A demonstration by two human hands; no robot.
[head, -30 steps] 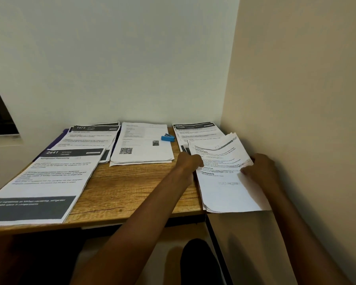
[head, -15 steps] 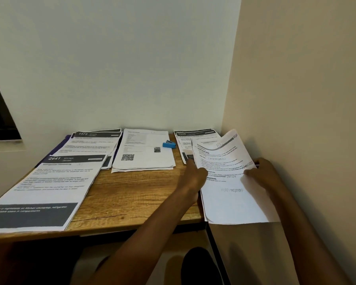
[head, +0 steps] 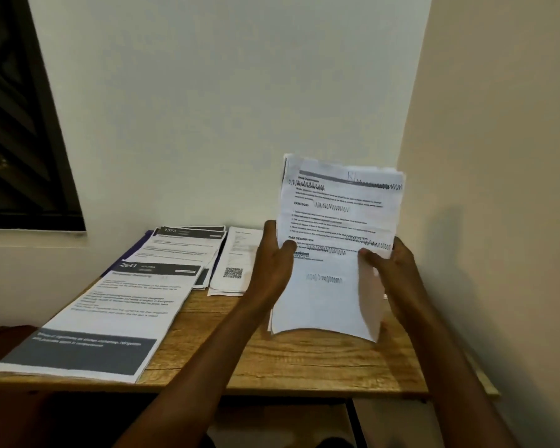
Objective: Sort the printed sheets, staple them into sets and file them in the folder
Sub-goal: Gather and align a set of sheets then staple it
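A: Both gripping the stack (head: 333, 253)? Where?

B: Yes. Left hand (head: 272, 263) clasped on one side edge, right hand (head: 393, 270) pinching the other, upright over the desk (head: 304, 360), bottom edge apparently just clear of the wood

A: Risks?

B: Looks loose, top edges uneven. Could fan out and spill if tapped hard or let slack. Could mix with the piles (head: 117, 302) lying flat to the left. Stapler and folder hard to make out, so possibly a fumble while reaching one-handed

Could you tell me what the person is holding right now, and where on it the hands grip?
A stack of printed sheets, held upright: left hand grips its left edge, right hand its right edge.
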